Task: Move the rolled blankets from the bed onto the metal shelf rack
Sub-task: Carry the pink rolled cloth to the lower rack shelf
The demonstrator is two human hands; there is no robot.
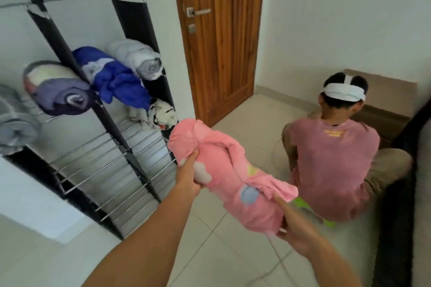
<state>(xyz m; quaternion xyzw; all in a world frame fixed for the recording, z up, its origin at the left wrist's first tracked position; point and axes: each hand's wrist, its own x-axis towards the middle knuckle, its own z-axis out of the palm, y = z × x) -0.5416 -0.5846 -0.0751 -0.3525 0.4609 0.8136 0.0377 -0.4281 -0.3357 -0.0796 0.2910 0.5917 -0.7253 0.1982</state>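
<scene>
1. White-walled room, pale tiled floor (233, 258), shut wooden door (219, 37) at the back with a metal handle (198, 11).
2. Metal rack (98, 154) stands against the left wall: black side panels, wire-rod shelves, steel top bar.
3. On the rack's upper shelf, side by side: purple roll (58, 91) in the left bay, blue roll (114, 77) and grey roll (137, 58) in the right bay. Blue one is loose, partly unrolled.
4. White patterned bundle (158, 115) on a lower shelf of the right bay, under the blue roll.
5. Another grey roll (14, 123) at the far left edge, cut off by the frame.
6. Pink roll (228, 177) is held in the air over the floor, in front of the rack's right bay, not touching it. It lies slanted, far end toward the rack, with pastel patches and a loose flap on top.
7. Left hand (189, 176) grips the roll's far end from below, fingers curled into the fabric.
8. Right hand (296, 228) grips the near end, thumb on top, fingers wrapped under.
9. Second person (331, 165) in a pink shirt crouches on the floor to the right, back to the camera, white strap on the head.
10. Brown box (384, 98) beyond that person, by the wall.
11. Dark edge (394, 216) at far right; cannot tell what it is.
</scene>
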